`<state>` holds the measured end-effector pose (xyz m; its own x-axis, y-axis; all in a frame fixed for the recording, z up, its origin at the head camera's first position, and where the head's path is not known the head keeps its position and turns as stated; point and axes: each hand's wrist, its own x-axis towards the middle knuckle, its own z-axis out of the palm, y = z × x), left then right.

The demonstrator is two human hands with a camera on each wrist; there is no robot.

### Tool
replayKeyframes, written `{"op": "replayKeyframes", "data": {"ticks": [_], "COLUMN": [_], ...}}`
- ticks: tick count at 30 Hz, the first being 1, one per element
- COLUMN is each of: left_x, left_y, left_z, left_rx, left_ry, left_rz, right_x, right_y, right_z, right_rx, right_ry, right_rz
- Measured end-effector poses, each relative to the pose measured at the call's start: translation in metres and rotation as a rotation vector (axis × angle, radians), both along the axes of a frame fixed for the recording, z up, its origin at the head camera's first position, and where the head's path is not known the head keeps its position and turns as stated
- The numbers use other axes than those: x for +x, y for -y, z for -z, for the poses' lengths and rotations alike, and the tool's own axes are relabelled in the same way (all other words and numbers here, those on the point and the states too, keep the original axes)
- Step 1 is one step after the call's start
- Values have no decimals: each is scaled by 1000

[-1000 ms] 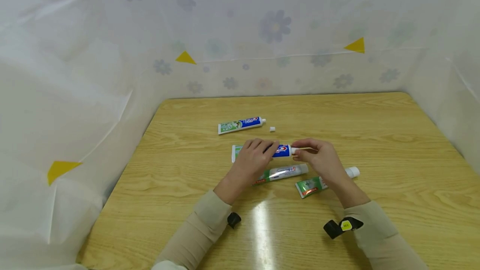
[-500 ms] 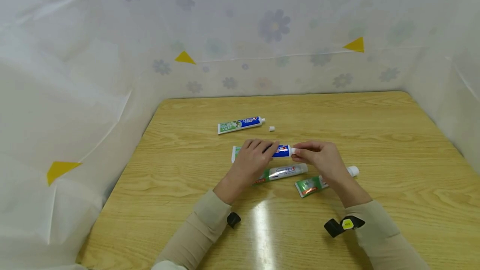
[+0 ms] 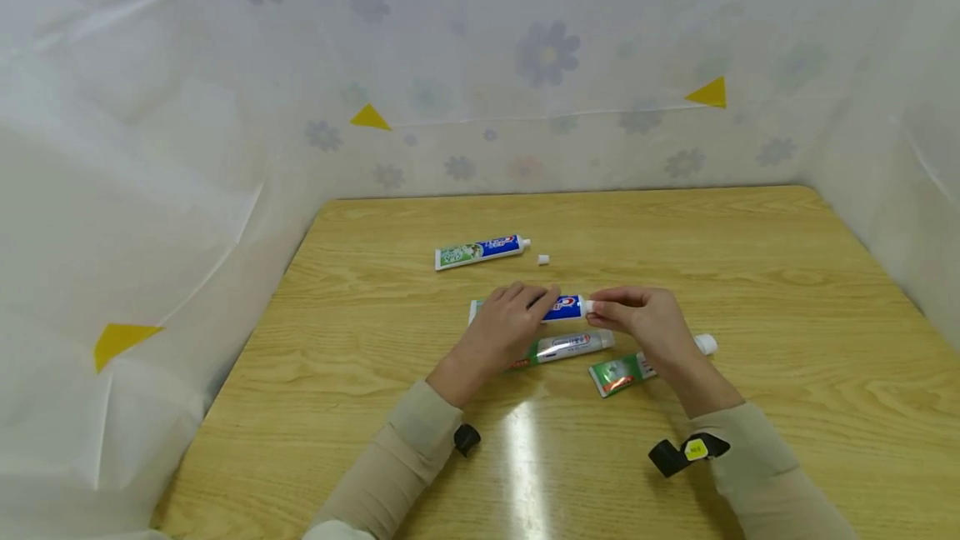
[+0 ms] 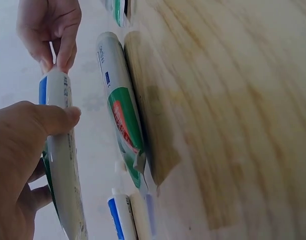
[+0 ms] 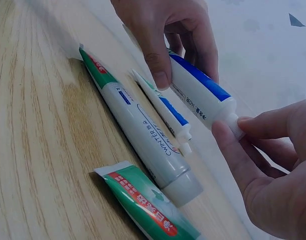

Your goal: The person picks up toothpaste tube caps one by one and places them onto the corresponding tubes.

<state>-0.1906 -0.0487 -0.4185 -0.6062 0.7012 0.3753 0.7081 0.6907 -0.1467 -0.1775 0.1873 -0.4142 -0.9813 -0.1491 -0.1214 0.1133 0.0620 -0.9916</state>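
My left hand (image 3: pixel 498 327) holds a blue, white and green toothpaste tube (image 3: pixel 567 307) above the table, thumb on one side and fingers on the other. At the tube's neck, thumb and fingertips of my right hand (image 3: pixel 648 319) pinch the small white cap (image 5: pixel 236 129). Just below lies a silver and green toothpaste tube (image 5: pixel 143 132) with its cap on. Another green tube (image 5: pixel 143 200) rests beneath my right wrist, partly hidden in the head view. Farther back lies an uncapped blue and green tube (image 3: pixel 480 252), a loose white cap (image 3: pixel 543 259) near its nozzle.
The wooden table (image 3: pixel 360 373) has pale plastic sheeting with flower prints (image 3: pixel 547 57) behind it and at its sides. Yellow tape pieces (image 3: pixel 371 117) stick to the sheeting. Black wrist cameras (image 3: pixel 667 457) sit by both sleeves.
The held tube has shifted slightly to the right. My right fingers have drawn closer together around its cap. The other tubes and the loose cap stay in place.
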Motion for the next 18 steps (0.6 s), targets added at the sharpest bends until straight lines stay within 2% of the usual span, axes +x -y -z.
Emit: {"op": "replayKeyframes", "data": {"ticks": [5, 10, 14, 18], "left_x": [-2, -5, -5, -7], "left_y": [2, 3, 2, 1], "left_z": [0, 0, -1, -1], "left_rx": [7, 0, -22, -35], "left_ry": [99, 176, 198, 161], "left_rz": [4, -19, -41, -47], "right_x": [-3, -10, -14, -16], "right_y": [0, 2, 2, 2], "right_z": [2, 3, 4, 3], "right_rx": [10, 2, -12, -13], "right_ry": [16, 32, 33, 35], "right_rz": [-4, -9, -8, -5]}}
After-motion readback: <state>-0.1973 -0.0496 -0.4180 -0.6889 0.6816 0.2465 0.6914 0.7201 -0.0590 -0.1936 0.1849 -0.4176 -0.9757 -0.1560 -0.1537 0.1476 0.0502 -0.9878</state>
